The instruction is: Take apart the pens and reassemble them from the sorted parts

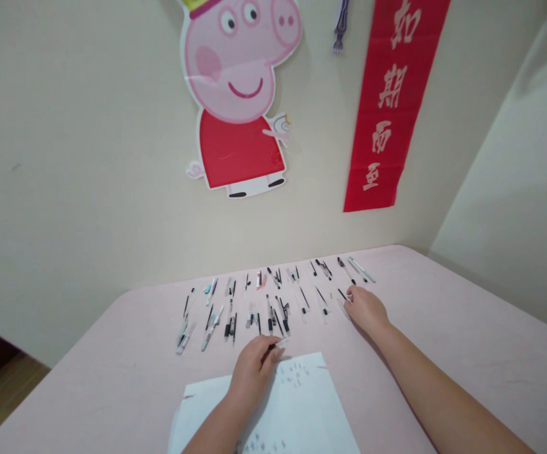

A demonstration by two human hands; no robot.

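My left hand is over the top edge of a white paper sheet, its thumb and fingers closed on a slim clear pen part. Farther off to the right, my right hand rests on the tabletop with its fingers drawn together at a small dark pen refill. What sits between those fingertips is hidden. Pens and loose pen parts lie in two rough rows in front of the hands, among them a black-capped pen and a dark refill. Handwriting shows on the sheet.
The pale pink table runs back to a wall bearing a cartoon pig cutout and a red banner. At the far right of the back row lie a black pen and a light-coloured pen. Wooden floor shows at left.
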